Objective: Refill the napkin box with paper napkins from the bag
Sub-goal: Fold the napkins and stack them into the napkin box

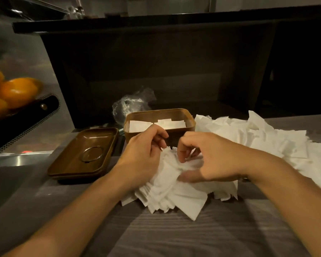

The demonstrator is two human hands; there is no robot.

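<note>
— So where do things stand with the napkins?

— Both hands are working the near stack of napkins (pixel 167 184), which lies fanned on the surface (pixel 174 238) just in front of the napkin box (pixel 159 125). The left hand (pixel 143 156) has its fingers curled, seemingly pinching the stack's far edge; the right hand (pixel 204 158) curls its fingers round the paper, thumb pressed along the top.

— And the box itself?

— Open, in the middle of the scene, with some white napkins already lying inside. Its lid (pixel 83 154) rests upside down on the surface to the left. A bigger loose heap of napkins (pixel 258 138) sprawls to the right, and the crumpled clear bag (pixel 132 106) sits just behind the box.

— How will that paper behave?

— Light and very soft, I'd judge. The sheets slide over each other easily, so a stack will fan out or shed layers if held by one corner. They also crease and tear with little force.

— Where would you take hold, then?

— Across the whole thickness, on two opposite sides, squeezing gently to square the edges first. A flat, tidy stack should drop into the box more cleanly than a splayed one.
</note>
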